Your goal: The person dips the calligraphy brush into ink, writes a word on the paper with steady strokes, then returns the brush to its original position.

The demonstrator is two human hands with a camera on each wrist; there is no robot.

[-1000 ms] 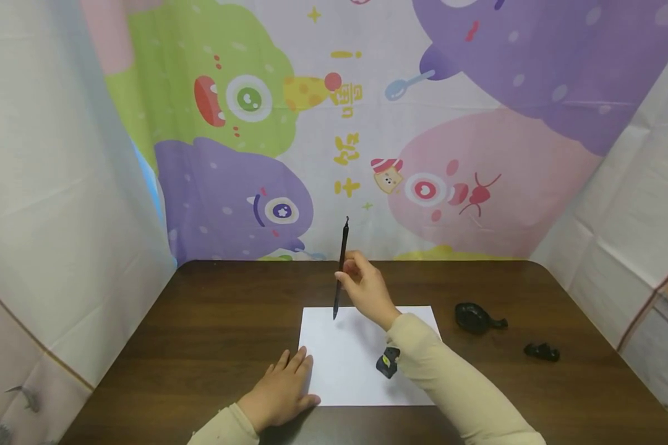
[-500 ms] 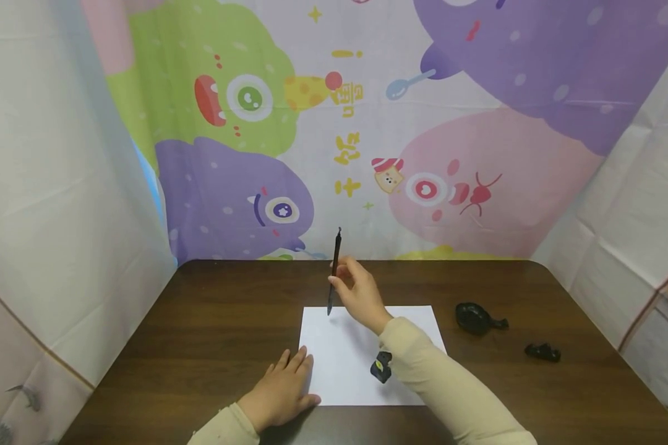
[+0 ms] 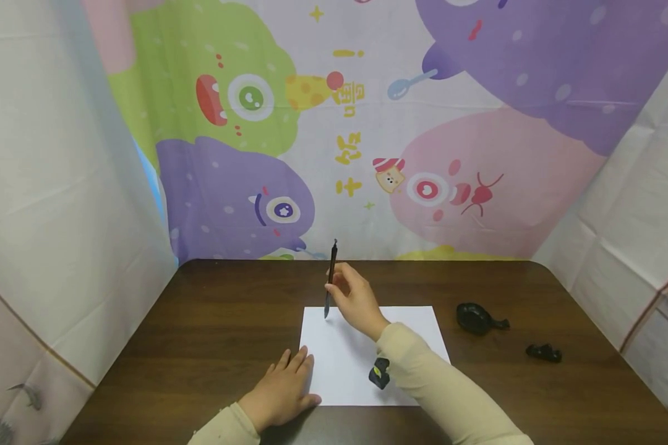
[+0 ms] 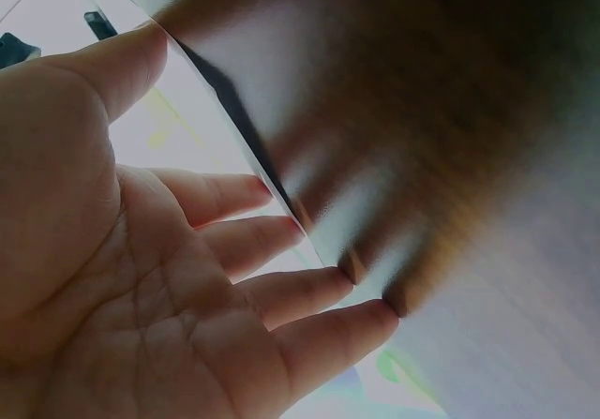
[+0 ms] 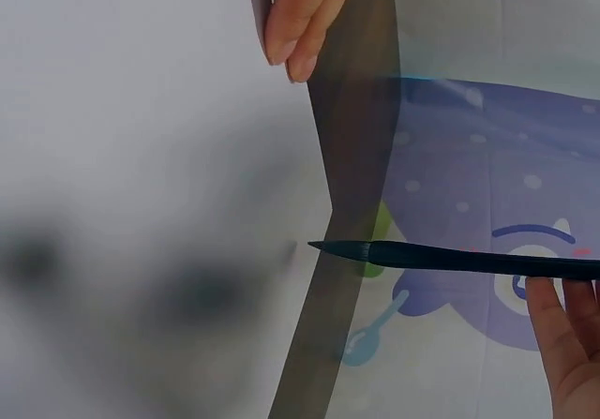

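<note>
1 brush (image 5: pixel 455 257), 1 sheet (image 3: pixel 342 364)

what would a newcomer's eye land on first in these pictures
Most likely the bright cartoon-monster backdrop, printed sideways and hanging behind the dark table. Next, probably, the right hand, which holds a dark brush tip down near the far left corner of the white paper. The left hand lies flat with its fingertips at the paper's left edge.

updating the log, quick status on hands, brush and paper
Right hand pinching brush, tip just above paper. Left hand resting on paper's left edge. Dark handled dish right of paper, not in the way.
</note>
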